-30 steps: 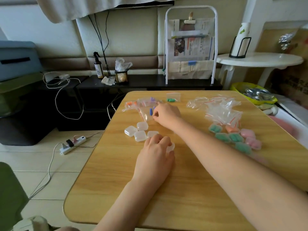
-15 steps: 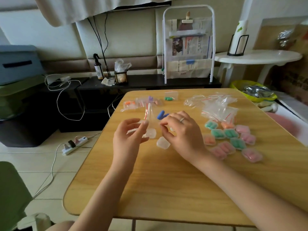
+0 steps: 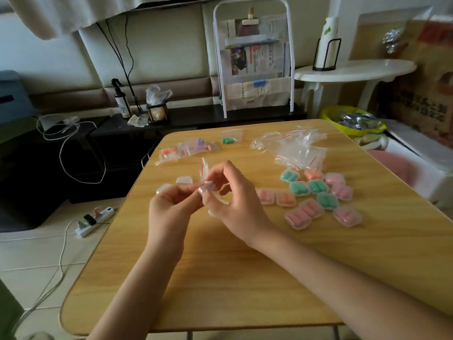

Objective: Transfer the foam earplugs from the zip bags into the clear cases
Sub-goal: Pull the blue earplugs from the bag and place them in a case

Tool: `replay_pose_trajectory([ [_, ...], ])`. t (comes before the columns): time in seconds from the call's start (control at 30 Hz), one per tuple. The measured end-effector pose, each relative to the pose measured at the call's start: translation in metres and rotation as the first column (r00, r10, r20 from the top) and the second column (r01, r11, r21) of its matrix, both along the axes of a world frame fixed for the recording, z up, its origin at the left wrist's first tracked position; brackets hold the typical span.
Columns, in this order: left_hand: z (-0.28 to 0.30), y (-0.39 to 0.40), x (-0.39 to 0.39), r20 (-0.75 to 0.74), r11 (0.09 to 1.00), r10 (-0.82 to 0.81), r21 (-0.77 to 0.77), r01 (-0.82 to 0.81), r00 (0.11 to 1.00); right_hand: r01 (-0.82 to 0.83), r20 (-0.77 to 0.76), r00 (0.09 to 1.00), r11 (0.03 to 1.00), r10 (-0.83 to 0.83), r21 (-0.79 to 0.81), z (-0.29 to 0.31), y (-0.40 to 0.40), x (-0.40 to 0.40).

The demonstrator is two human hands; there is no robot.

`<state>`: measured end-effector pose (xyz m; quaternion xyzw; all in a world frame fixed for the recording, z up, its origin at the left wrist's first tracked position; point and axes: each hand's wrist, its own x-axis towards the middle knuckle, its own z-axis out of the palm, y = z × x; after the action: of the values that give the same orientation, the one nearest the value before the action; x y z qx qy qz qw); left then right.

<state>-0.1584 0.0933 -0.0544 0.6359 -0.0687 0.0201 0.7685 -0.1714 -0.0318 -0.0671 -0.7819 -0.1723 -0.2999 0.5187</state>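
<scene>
Clear zip bag [image 3: 204, 171] pinched by both hands' fingers [image 3: 196, 192]; eleven filled cases [image 3: 318, 195] at right.

A matt, wood-grain surface [image 3: 245, 278]. At its 1 o'clock, crinkled glossy clear plastic zip bags [image 3: 297, 149]. At 3 o'clock, smooth translucent plastic cases [image 3: 318, 195] holding matt foam earplugs. At centre, both hands pinch a thin, shiny plastic bag [image 3: 204, 171]. Beyond, at 12 o'clock, a white-painted metal rack [image 3: 291, 69] holds paper.
</scene>
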Motion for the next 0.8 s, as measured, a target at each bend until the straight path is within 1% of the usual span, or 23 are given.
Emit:
replay_pose_trajectory([
  [0.1,0.001,-0.005,-0.003,0.131,0.980,0.059,0.183,-0.083,0.990,0.033,-0.077,0.997,0.995,-0.025,0.098,0.000,0.000,-0.001],
  [0.17,0.002,-0.008,-0.004,0.180,0.958,0.080,0.258,-0.126,0.980,0.082,-0.077,0.994,0.989,-0.074,0.121,-0.001,-0.001,0.000],
  [0.27,0.002,-0.008,-0.002,0.171,0.962,0.076,0.247,-0.117,0.982,0.130,-0.032,0.991,0.987,-0.128,0.097,-0.001,-0.001,0.003],
  [0.4,0.000,-0.008,-0.002,0.134,0.970,0.006,0.242,-0.038,0.991,0.095,-0.025,0.995,0.993,-0.094,0.075,0.000,-0.001,0.003],
  [0.5,-0.001,-0.010,-0.003,0.090,0.978,-0.073,0.199,0.054,0.993,0.063,-0.042,0.997,0.994,-0.059,0.092,0.000,-0.003,0.002],
  [0.57,-0.003,-0.011,-0.003,0.131,0.964,-0.096,0.259,0.060,0.987,0.020,-0.038,0.999,0.999,-0.019,0.038,0.000,-0.003,0.001],
  [0.63,-0.005,-0.012,-0.004,0.229,0.930,-0.087,0.367,-0.003,0.970,-0.023,-0.030,0.999,0.999,0.022,-0.044,0.000,-0.002,-0.001],
  [0.7,-0.007,-0.012,-0.006,0.360,0.867,-0.056,0.481,-0.133,0.931,-0.038,-0.019,0.999,0.995,0.036,-0.090,0.000,-0.001,-0.003],
  [0.73,-0.008,-0.012,-0.007,0.429,0.828,-0.038,0.519,-0.212,0.902,-0.034,-0.018,0.999,0.994,0.033,-0.103,0.000,0.000,-0.003],
  [0.8,-0.009,-0.010,-0.008,0.541,0.767,-0.008,0.543,-0.342,0.841,-0.007,-0.014,1.000,0.991,0.005,-0.131,0.001,0.000,-0.004],
])
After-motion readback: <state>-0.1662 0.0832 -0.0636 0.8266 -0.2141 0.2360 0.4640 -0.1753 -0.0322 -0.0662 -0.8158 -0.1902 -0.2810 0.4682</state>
